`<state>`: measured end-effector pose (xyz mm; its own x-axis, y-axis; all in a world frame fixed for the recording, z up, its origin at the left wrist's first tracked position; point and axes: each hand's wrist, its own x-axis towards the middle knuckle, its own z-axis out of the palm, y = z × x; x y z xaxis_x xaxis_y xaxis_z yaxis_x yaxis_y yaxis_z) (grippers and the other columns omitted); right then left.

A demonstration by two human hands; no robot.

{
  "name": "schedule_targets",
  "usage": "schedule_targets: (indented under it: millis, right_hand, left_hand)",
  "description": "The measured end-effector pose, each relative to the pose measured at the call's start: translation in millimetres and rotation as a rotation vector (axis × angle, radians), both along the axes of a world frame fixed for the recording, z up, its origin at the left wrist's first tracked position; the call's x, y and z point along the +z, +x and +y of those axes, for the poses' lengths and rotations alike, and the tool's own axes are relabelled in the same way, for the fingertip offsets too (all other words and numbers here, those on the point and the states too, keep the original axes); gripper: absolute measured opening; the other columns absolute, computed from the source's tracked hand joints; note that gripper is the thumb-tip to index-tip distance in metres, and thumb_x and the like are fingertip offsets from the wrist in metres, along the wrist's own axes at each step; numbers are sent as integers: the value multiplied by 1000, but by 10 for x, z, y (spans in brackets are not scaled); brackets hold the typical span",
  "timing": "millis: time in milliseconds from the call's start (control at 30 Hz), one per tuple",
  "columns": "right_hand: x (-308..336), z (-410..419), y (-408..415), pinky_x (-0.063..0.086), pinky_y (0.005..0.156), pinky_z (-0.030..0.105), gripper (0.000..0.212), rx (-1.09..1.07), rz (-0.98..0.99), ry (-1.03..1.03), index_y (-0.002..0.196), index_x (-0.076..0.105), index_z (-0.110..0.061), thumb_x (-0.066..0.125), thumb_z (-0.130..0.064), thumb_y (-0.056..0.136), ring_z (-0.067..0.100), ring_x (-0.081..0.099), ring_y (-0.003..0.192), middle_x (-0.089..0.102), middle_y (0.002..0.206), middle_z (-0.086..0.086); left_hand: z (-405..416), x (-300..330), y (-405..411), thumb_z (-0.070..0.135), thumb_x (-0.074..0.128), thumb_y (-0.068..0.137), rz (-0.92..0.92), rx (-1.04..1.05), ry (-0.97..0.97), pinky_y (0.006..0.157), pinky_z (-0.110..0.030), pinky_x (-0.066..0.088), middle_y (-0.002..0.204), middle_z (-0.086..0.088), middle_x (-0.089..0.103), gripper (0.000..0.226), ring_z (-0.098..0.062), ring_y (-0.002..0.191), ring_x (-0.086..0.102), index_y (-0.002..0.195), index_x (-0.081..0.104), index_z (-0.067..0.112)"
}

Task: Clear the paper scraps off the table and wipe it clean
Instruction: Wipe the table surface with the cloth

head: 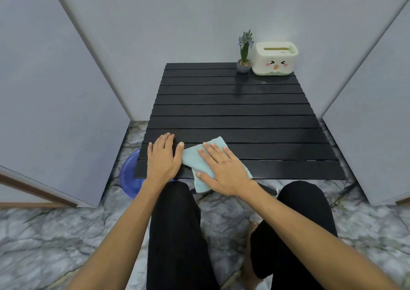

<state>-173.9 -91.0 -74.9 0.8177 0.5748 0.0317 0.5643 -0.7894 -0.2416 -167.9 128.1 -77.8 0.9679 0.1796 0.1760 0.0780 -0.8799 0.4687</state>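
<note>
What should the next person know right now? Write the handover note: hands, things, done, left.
Left hand: flat and open on the table's near left corner, holding nothing.
Right hand: spread flat, pressing the light blue cloth at the near edge; part of it hangs over.
Done: no paper scraps visible on the slats.
Left: wipe the rest, working around the potted plant and tissue box at the far right corner.
</note>
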Motion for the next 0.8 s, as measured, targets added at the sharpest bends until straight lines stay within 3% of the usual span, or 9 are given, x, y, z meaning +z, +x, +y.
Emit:
schedule_targets:
  millis: [200,800]
  right_hand:
    - [33,-391,9,-4,125,37,88,-135,29,-29,161,9,-16,18,-71,93,13,-3,155,2,169,0]
    - [136,-1814,373,2,125,36,104,-487,73,-27,160,16,-22,18,-83,76,11,3,155,9,169,-4]
  left_hand:
    - [-279,-6,20,58,26,97,-12,-78,6,121,-50,13,154,-6,42,71,-22,146,30,145,48,10]
    - [-1334,16,107,63,31,93,11,-300,97,122,-46,11,156,-1,40,73,-20,147,28,147,45,16]
